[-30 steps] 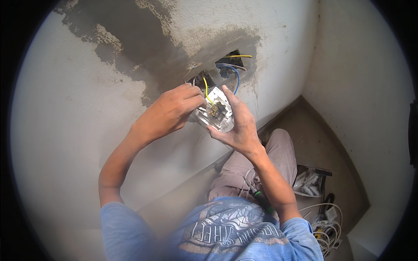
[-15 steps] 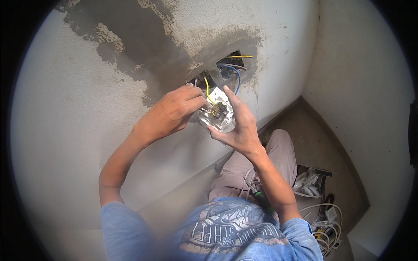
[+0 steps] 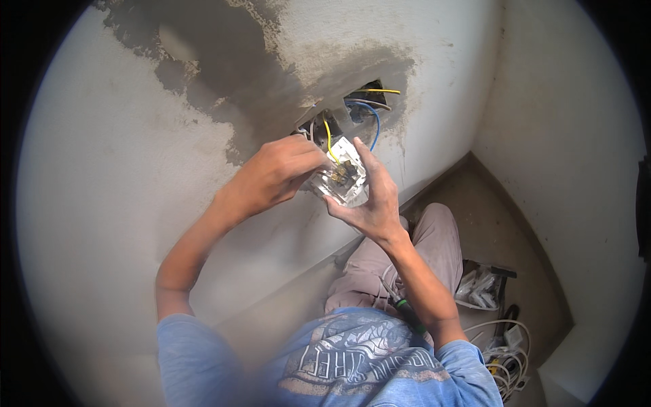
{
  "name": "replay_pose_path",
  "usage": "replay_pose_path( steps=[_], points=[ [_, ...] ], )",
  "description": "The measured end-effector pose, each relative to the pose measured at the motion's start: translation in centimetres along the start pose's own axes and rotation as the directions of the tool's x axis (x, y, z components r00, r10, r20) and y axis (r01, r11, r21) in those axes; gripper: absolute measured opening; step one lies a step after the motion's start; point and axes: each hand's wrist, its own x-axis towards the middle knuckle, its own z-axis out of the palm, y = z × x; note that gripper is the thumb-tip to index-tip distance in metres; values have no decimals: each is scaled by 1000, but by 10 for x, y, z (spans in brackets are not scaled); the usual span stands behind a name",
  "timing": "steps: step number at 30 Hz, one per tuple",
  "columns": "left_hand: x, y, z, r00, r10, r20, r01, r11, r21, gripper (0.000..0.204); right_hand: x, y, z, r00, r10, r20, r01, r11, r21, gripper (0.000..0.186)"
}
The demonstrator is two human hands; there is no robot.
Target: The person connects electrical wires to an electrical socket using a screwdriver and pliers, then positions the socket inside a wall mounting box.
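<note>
A white plastic electrical fitting (image 3: 346, 190), back facing up with brass terminals (image 3: 344, 172), sits in my right hand (image 3: 371, 207), gripped between thumb and fingers. My left hand (image 3: 278, 173) is closed at the fitting's left side, its fingertips on or beside the terminals; whatever they pinch is too small to make out. A yellow wire (image 3: 328, 136) runs from the lower-left wall opening (image 3: 320, 123) to the terminals, with a pale wire (image 3: 312, 130) beside it. The upper-right opening (image 3: 365, 95) has yellow, grey and blue wires (image 3: 377, 129) hanging out.
Grey plaster patches (image 3: 224, 68) mark the white wall (image 3: 115, 169), which meets a side wall (image 3: 556, 136) at a corner. A green-handled tool (image 3: 407, 311) lies at my lap. On the floor (image 3: 515, 224) are a container of packaged pieces (image 3: 483, 283) and coiled white cable (image 3: 515, 353).
The view has shifted slightly, so the openings and fitting appear a little further right. My left fingers have moved slightly at the terminals, while my right hand keeps its grip.
</note>
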Motion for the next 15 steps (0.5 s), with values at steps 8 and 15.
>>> replay_pose_path(
  steps=[8,15],
  points=[
    [-81,37,108,518,-780,-351,268,538,-799,29,1,-1,-2,999,-41,4,41,999,-26,95],
    [-24,50,141,696,-718,22,-184,-207,-961,69,-5,-1,-3,994,76,79,-75,997,-17,97]
  ],
)
